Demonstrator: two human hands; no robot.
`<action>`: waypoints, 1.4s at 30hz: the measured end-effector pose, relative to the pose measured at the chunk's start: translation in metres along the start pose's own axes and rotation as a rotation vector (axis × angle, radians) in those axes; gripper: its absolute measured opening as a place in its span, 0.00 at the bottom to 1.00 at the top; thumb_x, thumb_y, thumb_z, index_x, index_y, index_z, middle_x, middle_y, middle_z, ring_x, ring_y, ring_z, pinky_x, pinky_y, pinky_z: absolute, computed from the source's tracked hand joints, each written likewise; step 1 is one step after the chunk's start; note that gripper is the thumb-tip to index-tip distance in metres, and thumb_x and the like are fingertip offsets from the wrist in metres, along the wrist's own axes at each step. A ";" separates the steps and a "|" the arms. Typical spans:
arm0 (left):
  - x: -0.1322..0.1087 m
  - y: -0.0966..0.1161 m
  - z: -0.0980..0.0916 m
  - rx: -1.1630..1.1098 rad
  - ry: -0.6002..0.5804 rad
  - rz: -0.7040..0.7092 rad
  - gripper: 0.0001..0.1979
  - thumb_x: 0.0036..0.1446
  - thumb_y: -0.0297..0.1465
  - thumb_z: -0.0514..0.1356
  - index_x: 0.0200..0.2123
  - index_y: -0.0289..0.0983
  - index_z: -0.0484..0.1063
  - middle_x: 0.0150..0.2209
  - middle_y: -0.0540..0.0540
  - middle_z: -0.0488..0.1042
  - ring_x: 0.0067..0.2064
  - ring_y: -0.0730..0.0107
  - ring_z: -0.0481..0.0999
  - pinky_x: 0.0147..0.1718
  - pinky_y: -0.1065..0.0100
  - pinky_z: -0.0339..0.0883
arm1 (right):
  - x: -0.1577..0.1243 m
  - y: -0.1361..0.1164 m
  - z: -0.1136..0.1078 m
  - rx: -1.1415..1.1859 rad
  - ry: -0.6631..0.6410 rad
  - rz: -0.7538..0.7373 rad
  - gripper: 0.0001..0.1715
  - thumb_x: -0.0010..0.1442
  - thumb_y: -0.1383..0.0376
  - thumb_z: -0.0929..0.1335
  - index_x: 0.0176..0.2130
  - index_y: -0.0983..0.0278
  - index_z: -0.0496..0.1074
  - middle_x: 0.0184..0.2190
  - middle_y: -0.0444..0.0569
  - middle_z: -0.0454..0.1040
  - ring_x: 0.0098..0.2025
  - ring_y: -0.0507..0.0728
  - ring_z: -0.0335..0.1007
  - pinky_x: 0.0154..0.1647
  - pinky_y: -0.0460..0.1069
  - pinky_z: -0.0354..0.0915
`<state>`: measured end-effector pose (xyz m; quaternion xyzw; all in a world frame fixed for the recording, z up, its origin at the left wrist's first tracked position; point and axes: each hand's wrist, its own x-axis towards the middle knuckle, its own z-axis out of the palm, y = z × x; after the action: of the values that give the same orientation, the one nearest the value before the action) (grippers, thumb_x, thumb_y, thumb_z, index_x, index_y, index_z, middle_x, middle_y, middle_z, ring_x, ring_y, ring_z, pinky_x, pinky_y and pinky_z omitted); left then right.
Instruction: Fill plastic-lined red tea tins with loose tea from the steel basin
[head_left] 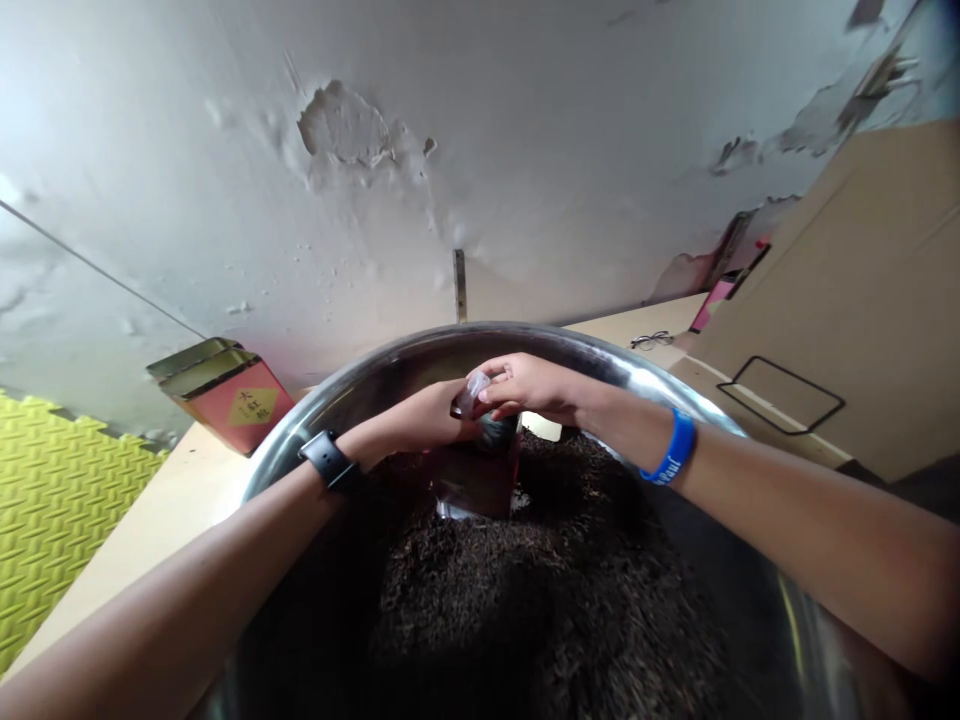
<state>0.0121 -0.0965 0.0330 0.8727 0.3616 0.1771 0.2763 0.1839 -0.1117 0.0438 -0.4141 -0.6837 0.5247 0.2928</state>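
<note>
A large steel basin (390, 352) holds a heap of dark loose tea leaves (480, 570). On the leaves stands a dark red tea tin (476, 482), largely in shadow. A clear plastic bag (473, 394) rises bunched from the tin's mouth. My right hand (517, 387) pinches this bag between thumb and fingers. My left hand (439, 415) is closed at the bag's other side, its fingertips partly hidden. Behind the tin, a pale scoop-like piece (541, 427) lies on the leaves, partly covered by my right wrist.
An open red tea tin (251, 405) with a yellow label stands left of the basin on a pale table (150, 530). Glasses (651, 340), a pink tin (712, 303) and a cardboard box (862, 290) are at the right. A peeling wall (525, 150) rises behind.
</note>
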 end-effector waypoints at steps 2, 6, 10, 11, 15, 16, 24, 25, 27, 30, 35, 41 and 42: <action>0.000 0.002 0.002 0.035 0.051 0.008 0.11 0.47 0.35 0.58 0.33 0.34 0.70 0.29 0.49 0.71 0.27 0.74 0.63 0.25 0.71 0.54 | -0.001 -0.003 -0.009 -0.022 -0.036 -0.018 0.21 0.49 0.69 0.67 0.45 0.66 0.67 0.36 0.53 0.74 0.36 0.55 0.70 0.34 0.48 0.67; 0.005 -0.002 0.007 0.080 0.121 -0.037 0.14 0.51 0.40 0.55 0.25 0.34 0.69 0.22 0.51 0.66 0.24 0.76 0.58 0.23 0.71 0.50 | 0.006 0.002 -0.037 -0.146 0.200 -0.085 0.28 0.55 0.61 0.64 0.53 0.68 0.61 0.37 0.56 0.74 0.31 0.53 0.70 0.28 0.47 0.65; 0.011 -0.011 0.005 0.089 0.181 -0.072 0.11 0.51 0.37 0.54 0.27 0.34 0.69 0.25 0.48 0.69 0.26 0.73 0.63 0.24 0.71 0.53 | 0.019 0.031 -0.068 -0.622 0.382 0.007 0.18 0.56 0.62 0.63 0.46 0.68 0.69 0.37 0.55 0.74 0.29 0.52 0.70 0.28 0.46 0.63; 0.012 -0.014 0.004 0.064 0.192 -0.076 0.10 0.51 0.35 0.54 0.30 0.34 0.69 0.28 0.47 0.71 0.28 0.72 0.66 0.25 0.71 0.55 | 0.021 0.040 -0.073 -0.770 0.379 0.046 0.16 0.55 0.63 0.63 0.44 0.66 0.70 0.38 0.54 0.74 0.32 0.53 0.70 0.31 0.46 0.63; 0.009 -0.018 0.001 0.071 0.132 -0.091 0.11 0.54 0.32 0.50 0.33 0.35 0.70 0.30 0.45 0.73 0.29 0.69 0.69 0.27 0.70 0.58 | 0.025 0.073 -0.079 -1.055 0.359 0.178 0.19 0.51 0.68 0.66 0.45 0.67 0.71 0.44 0.58 0.71 0.44 0.60 0.68 0.40 0.48 0.61; 0.007 -0.017 0.001 0.130 0.127 -0.059 0.11 0.54 0.30 0.49 0.32 0.35 0.71 0.30 0.45 0.73 0.30 0.69 0.69 0.28 0.69 0.59 | 0.026 0.079 -0.078 -1.063 0.361 0.210 0.21 0.50 0.69 0.67 0.46 0.68 0.70 0.44 0.60 0.71 0.44 0.61 0.68 0.39 0.49 0.61; -0.011 -0.007 -0.001 0.530 0.283 0.039 0.10 0.51 0.29 0.54 0.36 0.34 0.72 0.31 0.44 0.71 0.32 0.65 0.67 0.32 0.67 0.56 | 0.030 0.094 -0.074 -1.162 0.399 0.378 0.28 0.49 0.71 0.67 0.50 0.77 0.64 0.47 0.71 0.66 0.46 0.67 0.66 0.39 0.52 0.60; -0.010 -0.008 0.000 0.535 0.274 0.022 0.10 0.51 0.29 0.54 0.35 0.34 0.72 0.29 0.45 0.71 0.31 0.65 0.67 0.31 0.67 0.55 | 0.030 0.093 -0.075 -1.162 0.389 0.388 0.25 0.49 0.70 0.66 0.48 0.77 0.67 0.44 0.70 0.68 0.44 0.66 0.67 0.38 0.51 0.60; -0.008 -0.009 0.000 0.532 0.234 -0.008 0.09 0.51 0.29 0.53 0.32 0.35 0.73 0.27 0.45 0.71 0.30 0.66 0.68 0.30 0.67 0.55 | 0.030 0.089 -0.076 -1.153 0.352 0.396 0.17 0.49 0.68 0.67 0.40 0.75 0.72 0.36 0.65 0.73 0.39 0.63 0.70 0.35 0.49 0.61; -0.004 -0.013 -0.001 0.485 0.149 -0.031 0.11 0.52 0.29 0.52 0.29 0.37 0.75 0.27 0.46 0.73 0.31 0.65 0.70 0.32 0.66 0.57 | 0.030 0.076 -0.076 -1.145 0.333 0.333 0.12 0.50 0.66 0.66 0.35 0.69 0.75 0.30 0.57 0.75 0.33 0.58 0.71 0.32 0.48 0.61; -0.004 -0.018 -0.008 0.414 0.107 0.000 0.12 0.49 0.28 0.53 0.30 0.37 0.77 0.32 0.44 0.75 0.34 0.64 0.71 0.35 0.66 0.59 | 0.022 0.042 -0.069 -1.181 0.457 0.068 0.19 0.56 0.69 0.59 0.45 0.62 0.70 0.42 0.53 0.73 0.42 0.58 0.68 0.37 0.49 0.60; -0.007 -0.027 -0.014 0.403 0.078 -0.099 0.11 0.48 0.28 0.54 0.31 0.38 0.77 0.28 0.45 0.74 0.30 0.65 0.69 0.32 0.65 0.58 | 0.007 0.016 -0.049 -1.119 0.672 -0.390 0.18 0.56 0.69 0.58 0.44 0.65 0.68 0.37 0.53 0.74 0.37 0.57 0.69 0.36 0.51 0.61; -0.006 -0.030 -0.014 0.408 0.103 -0.120 0.10 0.48 0.30 0.55 0.31 0.38 0.76 0.28 0.45 0.74 0.30 0.66 0.68 0.31 0.66 0.57 | 0.004 0.013 -0.044 -1.060 0.701 -0.468 0.17 0.57 0.69 0.58 0.44 0.65 0.68 0.37 0.52 0.74 0.37 0.56 0.69 0.37 0.50 0.62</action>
<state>-0.0150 -0.0779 0.0248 0.8773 0.4547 0.1278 0.0851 0.2218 -0.0859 0.0429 -0.4885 -0.7848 -0.1243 0.3605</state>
